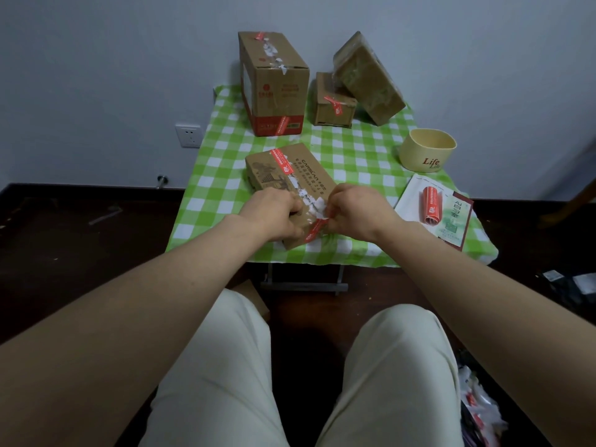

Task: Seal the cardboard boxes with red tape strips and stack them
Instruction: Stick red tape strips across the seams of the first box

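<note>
Centrally, a flat cardboard box (309, 175) lies near the front edge of the worktop (354, 150); left hand (274, 214) curls over it, likely steadying it, while right hand (358, 211) pinches a red tape strip (315, 229) at its end.

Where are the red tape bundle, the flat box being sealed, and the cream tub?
red tape bundle (431, 204), head view, middle of its red side.
flat box (308, 172), head view, printed top face, far half.
cream tub (416, 154), head view, front wall left of the lettering.
</note>
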Action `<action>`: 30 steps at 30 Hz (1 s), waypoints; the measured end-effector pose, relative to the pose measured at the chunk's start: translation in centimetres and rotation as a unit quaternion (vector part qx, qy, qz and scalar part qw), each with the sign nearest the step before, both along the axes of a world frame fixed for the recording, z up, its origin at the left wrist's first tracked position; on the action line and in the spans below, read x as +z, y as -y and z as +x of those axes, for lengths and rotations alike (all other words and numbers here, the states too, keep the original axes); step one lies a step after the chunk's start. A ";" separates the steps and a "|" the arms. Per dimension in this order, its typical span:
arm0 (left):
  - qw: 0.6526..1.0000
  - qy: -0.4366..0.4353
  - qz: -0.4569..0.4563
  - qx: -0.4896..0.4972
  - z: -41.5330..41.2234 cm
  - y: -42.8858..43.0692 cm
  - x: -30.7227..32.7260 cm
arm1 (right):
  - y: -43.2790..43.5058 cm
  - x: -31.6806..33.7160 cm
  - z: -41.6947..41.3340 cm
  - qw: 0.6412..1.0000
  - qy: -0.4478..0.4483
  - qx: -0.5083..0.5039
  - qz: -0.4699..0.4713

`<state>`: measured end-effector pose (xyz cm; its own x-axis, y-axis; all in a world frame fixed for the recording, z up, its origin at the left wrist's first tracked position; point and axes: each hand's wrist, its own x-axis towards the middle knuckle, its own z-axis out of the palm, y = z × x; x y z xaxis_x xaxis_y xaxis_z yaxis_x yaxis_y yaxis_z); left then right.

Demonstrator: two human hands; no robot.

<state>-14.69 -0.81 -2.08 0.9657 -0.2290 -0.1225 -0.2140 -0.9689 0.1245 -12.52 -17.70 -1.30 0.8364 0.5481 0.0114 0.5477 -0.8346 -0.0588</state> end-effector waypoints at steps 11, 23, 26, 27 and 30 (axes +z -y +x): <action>1.000 -0.001 -0.005 0.003 -0.1 0.1 0.0 | -0.1 0.1 -0.6 0.999 -0.011 -0.024 0.021; 1.000 -0.006 -0.005 0.006 -0.1 0.0 0.1 | -0.3 0.0 -0.8 0.997 -0.033 -0.048 0.044; 1.000 -0.008 -0.009 0.005 -0.2 0.0 0.2 | -0.2 0.0 -0.8 0.997 -0.035 -0.051 0.051; 1.000 -0.008 -0.010 0.004 -0.2 0.1 0.2 | -0.1 0.0 -0.9 0.997 -0.035 -0.051 0.052; 1.000 -0.008 -0.013 0.008 -0.1 0.0 0.2 | -0.1 0.0 -1.2 0.996 -0.033 -0.049 0.065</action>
